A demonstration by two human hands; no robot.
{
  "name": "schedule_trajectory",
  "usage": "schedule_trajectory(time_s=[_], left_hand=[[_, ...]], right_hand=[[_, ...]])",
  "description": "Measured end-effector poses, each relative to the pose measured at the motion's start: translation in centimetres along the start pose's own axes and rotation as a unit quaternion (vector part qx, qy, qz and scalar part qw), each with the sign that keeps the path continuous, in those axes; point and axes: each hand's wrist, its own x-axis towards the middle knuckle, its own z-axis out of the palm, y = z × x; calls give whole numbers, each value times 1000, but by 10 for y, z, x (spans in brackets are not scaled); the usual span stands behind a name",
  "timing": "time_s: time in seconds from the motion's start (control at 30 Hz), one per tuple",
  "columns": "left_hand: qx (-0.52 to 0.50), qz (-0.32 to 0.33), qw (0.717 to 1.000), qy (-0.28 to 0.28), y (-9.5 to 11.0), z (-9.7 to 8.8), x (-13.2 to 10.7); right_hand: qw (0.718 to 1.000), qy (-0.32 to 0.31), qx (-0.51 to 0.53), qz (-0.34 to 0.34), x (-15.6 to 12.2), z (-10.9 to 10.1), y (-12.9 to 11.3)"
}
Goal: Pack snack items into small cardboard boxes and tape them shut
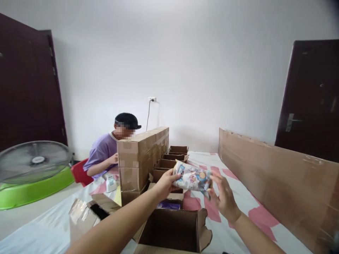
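My left hand [167,183] grips the left end of a white plastic packet [192,177] with a colourful cartoon print, thumb on top. At the packet's right end, the fingers and thumb of my right hand [224,194] close round its edge. The packet is held up over the row of cardboard boxes, tilted slightly, its printed face towards me. What it contains is hidden. Below my hands stands an open cardboard box [172,229] with a dark inside. Just behind it, something purple [169,205] shows in another box.
A stacked cardboard wall [143,155] divides the table on the left; a long cardboard panel [278,180] stands at right. More open boxes [178,150] run towards the wall. Beyond the divider sits a person in a purple shirt [102,153]. A fan [37,160] stands far left.
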Motion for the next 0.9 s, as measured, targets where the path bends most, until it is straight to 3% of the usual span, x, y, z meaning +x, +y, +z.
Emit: schedule_trajectory(time_s=[0.13,0.3,0.47,0.67,0.9], left_hand=[[-6,75,995,67,9,-24,43],[2,101,984,144,7,-59,75],[5,90,983,158,2,-76,86],[-20,104,991,84,2,-62,64],[2,109,993,-45,-13,-33,5]], right_hand=[[984,-24,53,167,-6,32,32],[967,-59,94,228,-20,61,41],[943,-71,154,288,-24,79,42],[895,-55,239,373,-14,82,37],[826,-124,379,398,7,53,-6]])
